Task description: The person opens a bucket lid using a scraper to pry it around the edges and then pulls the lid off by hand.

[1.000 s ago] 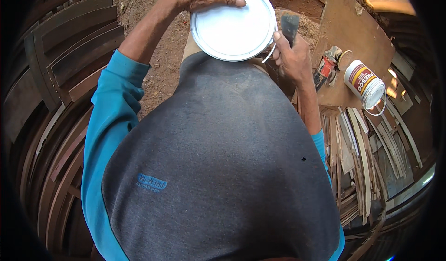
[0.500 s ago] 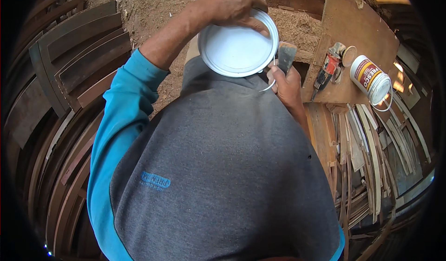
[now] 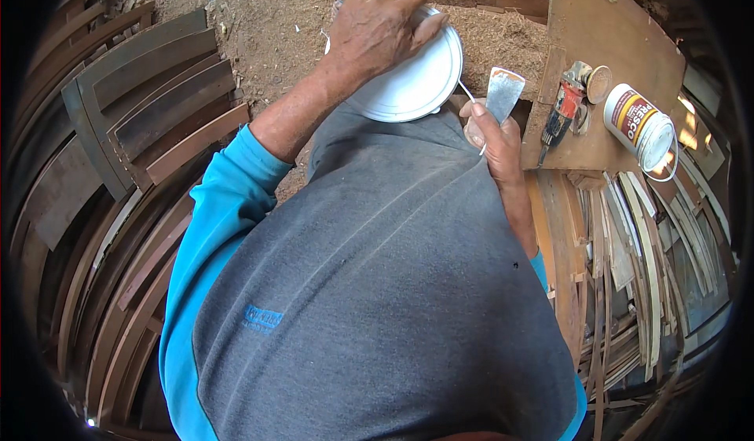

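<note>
A white bucket tilts in front of my body above my lap, its round flat end toward me. My left hand grips its upper rim, fingers over the far side and thumb along the edge. To the right, my right hand is closed round a putty knife, whose wide grey blade points up and away. The bucket's thin white bail handle runs down to this same hand, by the thumb. The knife's grip is hidden inside my fingers, and the bucket's far side is out of sight.
At right, a wooden board bears a red angle grinder and a second white bucket lying on its side. Wood strips lie below it. Curved wooden pieces are stacked at left. Sawdust covers the ground ahead.
The bucket has tipped, so its round end shows narrower. My left hand has shifted left and down along its rim. The putty knife has turned, its blade now facing up more plainly.
</note>
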